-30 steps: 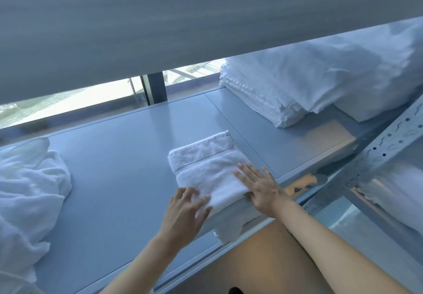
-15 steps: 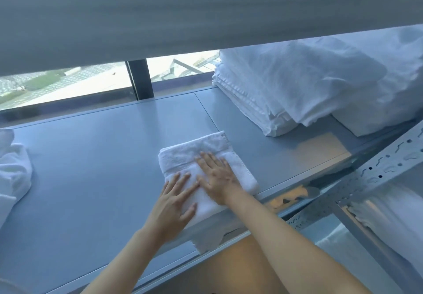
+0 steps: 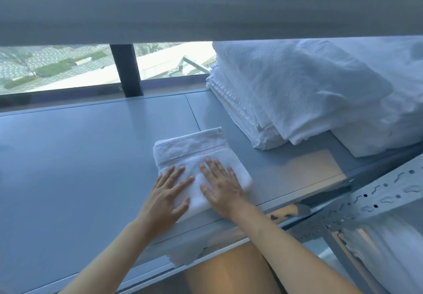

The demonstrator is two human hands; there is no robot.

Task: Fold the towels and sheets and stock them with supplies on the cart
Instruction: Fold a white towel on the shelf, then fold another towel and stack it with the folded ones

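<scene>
Setting: I am looking down at a grey shelf [image 3: 80, 156], with a window strip [image 3: 68, 69] running behind it and a dark post [image 3: 126, 69] splitting the glass.
Overhead: a grey board [image 3: 206, 2] is hanging low and cutting off my upper view.
Right side: a stack of folded sheets [image 3: 297, 92] is sitting at the far right, near the towel but apart from it.
Frame: a perforated metal upright [image 3: 377, 197] is slanting across the lower right, with more white linen [image 3: 389, 248] lying below it.
Towel: the folded white towel [image 3: 190, 149] is lying near the shelf's front edge, its woven band showing.
Left hand [image 3: 167, 197]: its grip is loose, fingers lying flat and spread on the towel's near left part.
Right hand [image 3: 222, 188]: it is pressing flat, fingers straight, on the towel's near right part.
</scene>
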